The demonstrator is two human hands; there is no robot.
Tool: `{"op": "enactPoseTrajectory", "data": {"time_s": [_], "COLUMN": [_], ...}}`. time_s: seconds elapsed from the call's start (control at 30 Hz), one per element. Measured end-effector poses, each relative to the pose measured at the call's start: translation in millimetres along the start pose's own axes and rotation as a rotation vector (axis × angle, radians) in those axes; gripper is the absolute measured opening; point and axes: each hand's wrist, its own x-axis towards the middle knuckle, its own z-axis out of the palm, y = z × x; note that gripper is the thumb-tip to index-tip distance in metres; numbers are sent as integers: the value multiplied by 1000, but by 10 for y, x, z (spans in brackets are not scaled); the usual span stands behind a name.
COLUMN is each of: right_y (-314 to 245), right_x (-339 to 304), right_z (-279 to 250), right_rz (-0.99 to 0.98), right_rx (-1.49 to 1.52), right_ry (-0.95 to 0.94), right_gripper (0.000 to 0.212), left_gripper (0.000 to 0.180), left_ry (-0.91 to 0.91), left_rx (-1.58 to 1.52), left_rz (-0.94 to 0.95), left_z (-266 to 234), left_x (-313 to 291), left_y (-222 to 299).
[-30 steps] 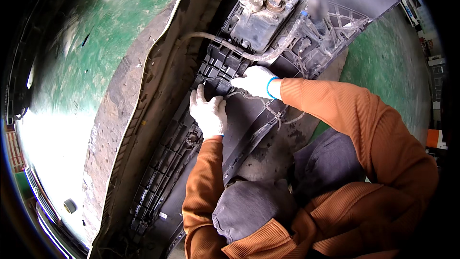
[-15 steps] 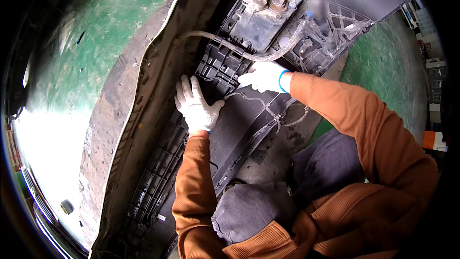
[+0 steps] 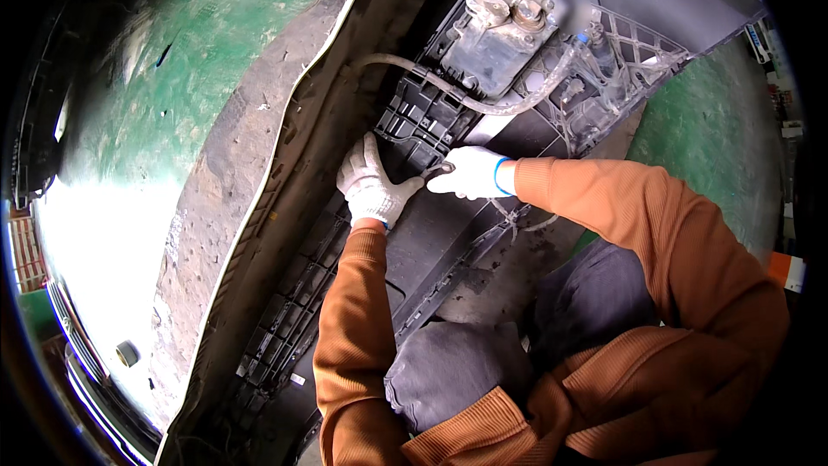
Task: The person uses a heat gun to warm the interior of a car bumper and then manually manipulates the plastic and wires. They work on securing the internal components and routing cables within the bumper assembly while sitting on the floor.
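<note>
Bumper panel (image 3: 448,233): black plastic, inner face up, lying on the green floor (image 3: 216,52) and running past both hands toward my knees.
Left hand (image 3: 373,188): white glove, fingers spread and laid flat on the ribbed grille section (image 3: 414,125); I hold nothing in it, I only press.
Right hand (image 3: 470,173): white glove, fingertips drawn together on a small part at the grille's lower edge, just beside my left thumb; I cannot tell what the part is.
Beyond the grip: grey washer reservoir (image 3: 496,30) with a pale hose (image 3: 483,105) looping across the panel.
Step in hand: I judge this as steadying the grille with the left hand while the right works a clip or fastener.
Next move: I judge it calls for firm downward pressure from the left hand and a short, controlled pull or twist from the right, clear of the hose.
</note>
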Motion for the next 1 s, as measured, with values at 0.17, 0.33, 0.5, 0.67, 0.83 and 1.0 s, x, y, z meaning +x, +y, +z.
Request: {"op": "enactPoseTrajectory", "data": {"time_s": [0.17, 0.33, 0.5, 0.67, 0.83, 1.0], "right_y": [0, -43, -111, 102, 65, 94], "right_x": [105, 90, 52, 158, 168, 206], "right_z": [15, 81, 126, 288, 439, 618], "right_rz": [44, 24, 63, 25, 36, 99], "right_rx": [-97, -170, -190, 90, 175, 648], "right_ry": [110, 173, 195, 256, 309, 304], "right_gripper": [52, 56, 61, 56, 48, 33], "left_gripper": [134, 137, 136, 135, 136, 140], "left_ry": [-20, 8, -16, 14, -29, -57], "left_rx": [-13, -1, -13, -6, 4, 5], "left_rz": [-29, -65, -93, -76, -143, -172], "left_z": [-12, -6, -52, -37, -112, -116], "left_x": [40, 56, 72, 81, 76, 93], "left_y": [14, 64, 80, 76, 69, 130]}}
